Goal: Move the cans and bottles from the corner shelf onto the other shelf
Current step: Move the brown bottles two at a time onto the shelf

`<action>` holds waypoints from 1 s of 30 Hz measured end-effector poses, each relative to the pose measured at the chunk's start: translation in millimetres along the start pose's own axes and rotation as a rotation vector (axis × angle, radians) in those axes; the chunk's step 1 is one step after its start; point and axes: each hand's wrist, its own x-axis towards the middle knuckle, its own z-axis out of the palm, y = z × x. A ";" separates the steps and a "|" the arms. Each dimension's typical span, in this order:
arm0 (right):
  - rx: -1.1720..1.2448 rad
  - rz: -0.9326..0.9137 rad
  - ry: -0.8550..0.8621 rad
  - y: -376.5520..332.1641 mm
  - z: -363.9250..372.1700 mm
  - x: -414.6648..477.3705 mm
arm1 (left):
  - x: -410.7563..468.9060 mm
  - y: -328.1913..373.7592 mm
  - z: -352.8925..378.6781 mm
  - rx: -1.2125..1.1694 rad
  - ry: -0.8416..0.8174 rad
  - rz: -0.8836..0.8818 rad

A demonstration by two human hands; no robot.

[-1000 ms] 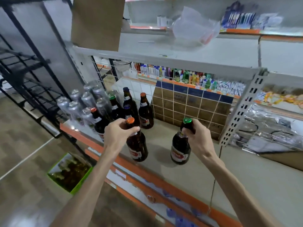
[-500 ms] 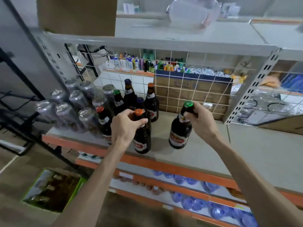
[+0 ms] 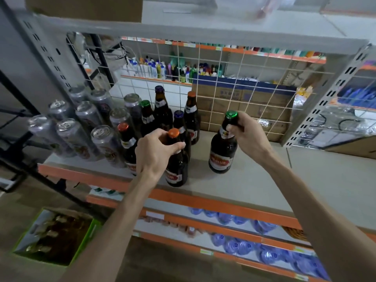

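2 brown bottles upright on shelf (image 3: 254,186): orange-cap bottle (image 3: 176,159) near front edge, green-cap bottle (image 3: 223,147) to its right. Left hand (image 3: 156,151) clamped on orange-cap neck, right hand (image 3: 247,137) clamped on green-cap neck. Cans (image 3: 81,127) clustered left.

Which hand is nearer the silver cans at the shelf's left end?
Left. The left hand, gripping the orange-capped brown bottle, is just right of the silver cans. The right hand holds the green-capped brown bottle farther right.
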 end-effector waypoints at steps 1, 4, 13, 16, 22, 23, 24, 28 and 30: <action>0.004 0.003 0.001 0.7 0.1 4.2 | -0.5 -0.7 0.5 -0.001 -0.003 -0.004; 0.023 0.014 0.016 1.2 1.0 18.0 | -3.6 -2.8 0.3 0.020 0.008 0.003; 0.082 0.023 -0.029 7.2 9.8 66.1 | -4.7 -6.5 0.7 -0.013 -0.005 0.005; 0.064 0.009 -0.039 15.5 16.5 80.4 | -4.7 -10.3 1.3 -0.046 0.000 -0.011; 0.134 0.070 -0.091 23.6 25.2 98.3 | -7.7 -13.0 -2.4 -0.049 0.011 -0.004; 0.141 0.072 -0.099 24.1 25.9 101.1 | -8.4 -12.5 -2.4 -0.054 0.011 -0.012; 0.153 0.077 -0.105 25.1 26.0 103.6 | -9.1 -12.3 -2.3 -0.059 0.010 -0.020; 0.162 0.077 -0.110 30.2 24.3 112.0 | -10.0 -10.4 -2.3 -0.073 0.001 -0.028; 0.160 0.069 -0.116 32.7 24.4 112.3 | -11.0 -8.8 -2.5 -0.069 0.001 -0.024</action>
